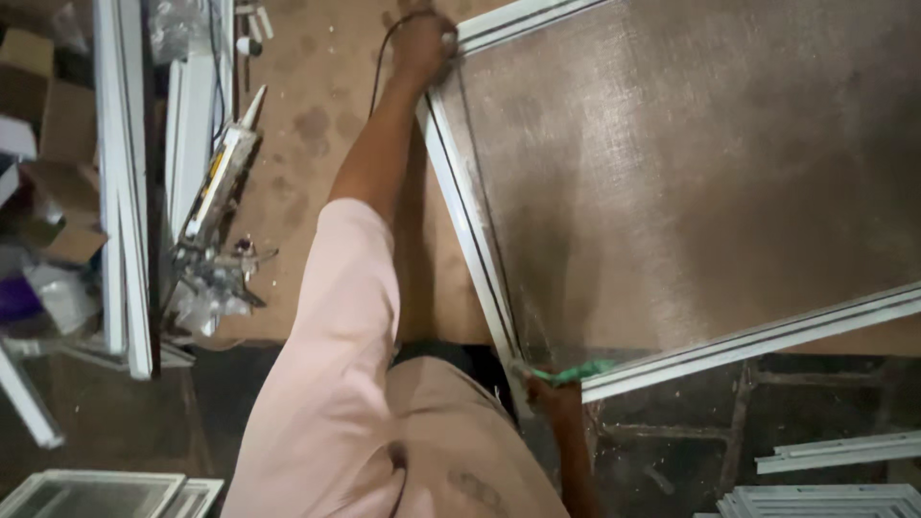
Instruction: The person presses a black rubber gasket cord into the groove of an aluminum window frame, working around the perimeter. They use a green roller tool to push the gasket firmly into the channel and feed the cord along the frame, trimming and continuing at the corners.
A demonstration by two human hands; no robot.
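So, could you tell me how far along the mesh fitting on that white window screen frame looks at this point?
Grey mesh already lies stretched across the white aluminium screen frame on the brown workbench. In hand: the left hand holds the far corner by a black cord, while the right hand works a green-handled tool at the near corner. The near edge appears not yet pressed in, though the groove is too small to confirm.

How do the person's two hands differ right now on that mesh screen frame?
The left hand reaches far out with the arm stretched, gripping the far corner of the white mesh screen frame; the right hand stays close to the body at the near corner. The left hand also has a thin dark cord by it, while the right hand holds a green tool against the frame. Both hands touch the same frame.
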